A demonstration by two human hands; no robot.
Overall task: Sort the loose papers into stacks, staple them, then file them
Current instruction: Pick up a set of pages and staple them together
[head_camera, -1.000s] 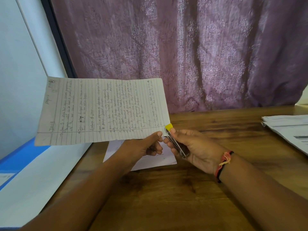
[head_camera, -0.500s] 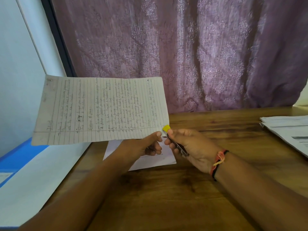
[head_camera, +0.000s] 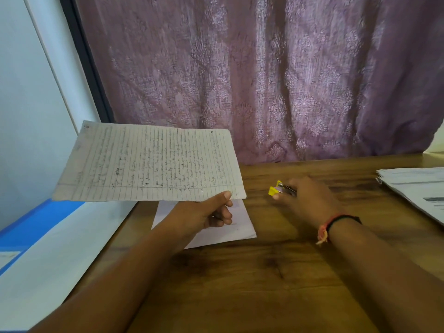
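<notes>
The right hand (head_camera: 305,198), curled round the yellow stapler (head_camera: 280,188), has moved down to the tabletop (head_camera: 264,272). The left hand (head_camera: 206,212) pinches the lined pages (head_camera: 149,164). Stapling looks done.

A mauve damask-patterned curtain (head_camera: 288,80) hangs behind a brown wooden table (head_camera: 264,284). At left, a dark frame (head_camera: 84,61) borders a pale white wall (head_camera: 24,92). The light is soft.

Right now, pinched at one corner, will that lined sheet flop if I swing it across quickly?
Probably light: the left hand holds the sheet by a pinch near one corner. It juts out nearly flat, so likely holds shape at rest. It looks thin and creased; a quick swing would probably bend it.
</notes>
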